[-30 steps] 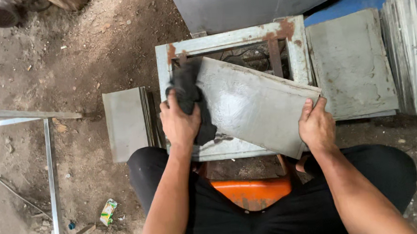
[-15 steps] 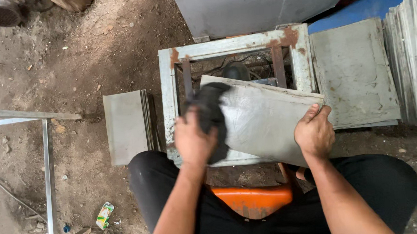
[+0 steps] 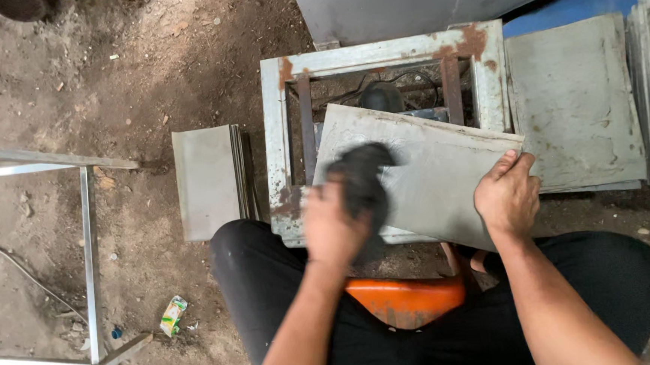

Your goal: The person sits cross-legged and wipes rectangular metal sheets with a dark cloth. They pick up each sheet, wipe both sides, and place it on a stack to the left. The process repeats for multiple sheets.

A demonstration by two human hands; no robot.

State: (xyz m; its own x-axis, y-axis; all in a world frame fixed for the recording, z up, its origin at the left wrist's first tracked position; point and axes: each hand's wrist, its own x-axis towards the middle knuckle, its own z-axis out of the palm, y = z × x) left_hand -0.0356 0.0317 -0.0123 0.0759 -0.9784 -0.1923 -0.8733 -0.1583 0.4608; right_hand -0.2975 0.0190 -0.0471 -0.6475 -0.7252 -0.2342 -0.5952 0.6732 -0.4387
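Your left hand (image 3: 333, 231) clenches a dark rag (image 3: 362, 176) on the grey slab (image 3: 422, 173); your right hand (image 3: 508, 197) grips its right edge. Slab lies across the rusty metal frame (image 3: 377, 55), long axis left-right, skewed.

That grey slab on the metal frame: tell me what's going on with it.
A seated person has the grey slab resting tilted on a rusty metal frame. The right hand grips its right edge. The left hand, blurred by motion, presses a dark cloth onto its face. More grey slabs are stacked on the dirt to the left.
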